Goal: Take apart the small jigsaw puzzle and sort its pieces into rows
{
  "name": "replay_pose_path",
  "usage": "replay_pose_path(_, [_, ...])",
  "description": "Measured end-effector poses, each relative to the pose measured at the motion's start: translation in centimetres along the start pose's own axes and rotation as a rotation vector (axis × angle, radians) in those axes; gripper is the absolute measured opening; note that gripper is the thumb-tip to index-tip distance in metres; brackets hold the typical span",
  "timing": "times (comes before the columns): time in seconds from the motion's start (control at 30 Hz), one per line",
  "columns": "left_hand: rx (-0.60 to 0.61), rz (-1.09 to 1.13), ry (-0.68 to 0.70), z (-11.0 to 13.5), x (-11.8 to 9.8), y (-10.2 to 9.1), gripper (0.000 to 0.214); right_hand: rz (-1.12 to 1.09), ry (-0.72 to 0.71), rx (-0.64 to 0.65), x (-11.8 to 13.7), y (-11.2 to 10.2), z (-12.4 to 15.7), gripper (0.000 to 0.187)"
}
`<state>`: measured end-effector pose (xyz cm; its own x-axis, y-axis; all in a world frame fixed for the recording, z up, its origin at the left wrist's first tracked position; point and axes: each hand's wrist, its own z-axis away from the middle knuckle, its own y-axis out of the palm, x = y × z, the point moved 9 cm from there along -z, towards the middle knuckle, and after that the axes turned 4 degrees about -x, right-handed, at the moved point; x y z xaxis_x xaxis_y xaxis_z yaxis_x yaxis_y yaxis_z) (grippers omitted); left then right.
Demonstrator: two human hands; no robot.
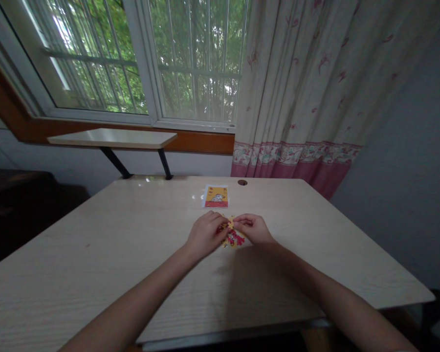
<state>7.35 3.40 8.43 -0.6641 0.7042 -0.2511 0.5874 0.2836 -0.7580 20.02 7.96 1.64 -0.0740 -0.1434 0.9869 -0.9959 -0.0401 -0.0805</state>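
Note:
My left hand [204,234] and my right hand [252,229] meet over the middle of a pale wooden table [132,254]. Both are closed in a pinch on small yellow and red jigsaw pieces [233,238] that lie between and under the fingers. A small yellow piece is held between the fingertips of the two hands. Just beyond the hands lies a yellow and red picture card [216,196] in a clear sleeve, flat on the table.
A round cable hole [242,182] sits near the table's far edge. Behind it are a narrow shelf on black brackets [113,138], a barred window [139,63] and a floral curtain [315,88] at the right. A dark cabinet [18,205] stands at the left.

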Motion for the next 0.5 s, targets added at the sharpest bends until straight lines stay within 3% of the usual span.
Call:
replay_pose_path(0.37, [-0.117,0.003,0.087,0.1,-0.4,-1.0,0.017,-0.049,0.005,0.015,-0.4,0.3,0.0,0.039])
replay_pose_path(0.5, [-0.177,0.018,0.12,0.1,-0.6,-1.8,0.015,0.153,-0.235,0.029,2.2,0.1,0.6,0.035])
